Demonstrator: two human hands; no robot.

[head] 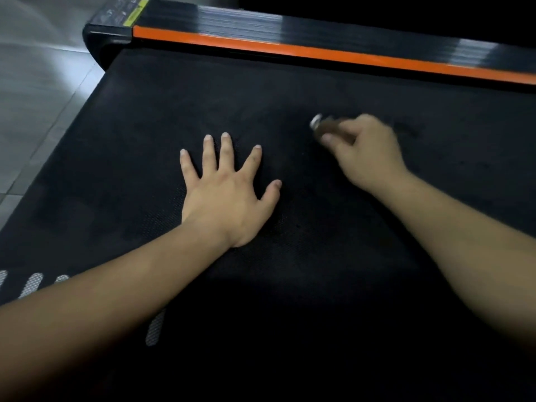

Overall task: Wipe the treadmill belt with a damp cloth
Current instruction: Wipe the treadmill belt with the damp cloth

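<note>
The left hand [229,198] lies flat on the black treadmill belt [174,105]. Its 5 fingers [209,152] are straight and spread wide, and they hold nothing. The palm presses down on the belt near the middle.

The right hand [368,149] is a bit further up the belt and off to the right, near the left hand but not touching it. It looks blurry. Its fingers are curled and pinch a small brown cloth [324,127] with a white bit at one end. The cloth sticks out past the fingertips and sits low on the belt. It is too blurry to tell if it touches the belt.

Both bare arms reach in from the bottom and cover part of the belt.

Behind the hands, along the far edge of the belt, runs a black side rail [319,30] with an orange stripe [290,49]. At the rail's left end is a black end cap [107,39] with a yellow label [136,13]. Its words are too small to read.

A grey tiled floor [34,97] shows on the left. Some short grey marks [33,284] sit at the lower left, partly hidden by the left arm.
</note>
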